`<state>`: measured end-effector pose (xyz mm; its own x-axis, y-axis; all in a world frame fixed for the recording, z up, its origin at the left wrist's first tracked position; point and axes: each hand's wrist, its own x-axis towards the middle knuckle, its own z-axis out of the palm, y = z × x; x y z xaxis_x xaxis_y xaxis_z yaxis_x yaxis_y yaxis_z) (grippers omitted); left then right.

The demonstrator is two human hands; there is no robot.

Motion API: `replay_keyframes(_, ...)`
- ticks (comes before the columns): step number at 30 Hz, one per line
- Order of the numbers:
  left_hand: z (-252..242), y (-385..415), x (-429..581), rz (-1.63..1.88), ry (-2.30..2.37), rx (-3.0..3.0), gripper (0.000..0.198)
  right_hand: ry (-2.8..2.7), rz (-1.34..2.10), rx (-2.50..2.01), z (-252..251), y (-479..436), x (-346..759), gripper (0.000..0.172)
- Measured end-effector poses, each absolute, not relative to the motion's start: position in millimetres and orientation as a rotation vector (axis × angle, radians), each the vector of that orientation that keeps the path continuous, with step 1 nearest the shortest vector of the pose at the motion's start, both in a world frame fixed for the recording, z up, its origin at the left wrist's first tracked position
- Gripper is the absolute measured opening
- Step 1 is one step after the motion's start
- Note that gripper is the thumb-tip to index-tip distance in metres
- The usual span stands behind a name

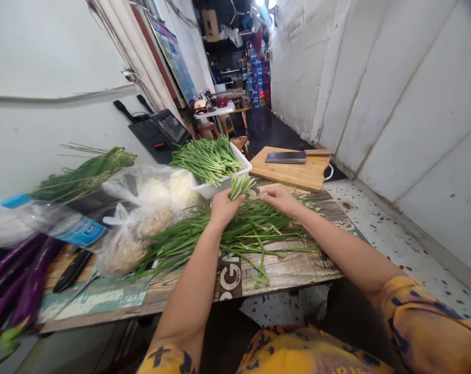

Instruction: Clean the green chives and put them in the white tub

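My left hand [224, 209] is closed round a small bunch of garlic chives [242, 186], its pale cut ends pointing up and away from me. Just to the right, my right hand [281, 200] makes a pinch; whatever its fingertips hold is too small to make out. Beneath both hands, a loose spread of long green chives [254, 228] lies across the wooden table [282, 270]. Behind my left hand stands a white plastic tub [241, 156] heaped with chives [207, 160], their pale ends towards me.
A cutting board [290, 174] bearing a cleaver [285, 157] lies at the far right. Left of the chives are knotted plastic bags [126, 249], a water bottle [73, 226], purple eggplants [36, 280], a black-handled knife [72, 271] and another bundle of greens [87, 171].
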<state>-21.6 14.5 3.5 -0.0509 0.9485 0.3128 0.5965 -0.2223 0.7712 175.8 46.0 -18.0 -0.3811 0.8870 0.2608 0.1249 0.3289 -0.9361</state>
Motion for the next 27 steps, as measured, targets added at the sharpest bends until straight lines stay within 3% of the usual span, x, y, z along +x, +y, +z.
replay_keyframes(15,2,16,-22,1.189,1.505,1.79,0.031,-1.735,1.146,-0.982,-7,36,174,0.04)
replay_keyframes(22,10,10,-17,1.003,1.539,1.956,0.039,-1.692,1.156,-0.979,-9,36,173,0.041)
replay_keyframes(27,9,8,-17,1.004,1.372,1.768,0.048,-1.688,1.197,-0.893,-11,39,172,0.037)
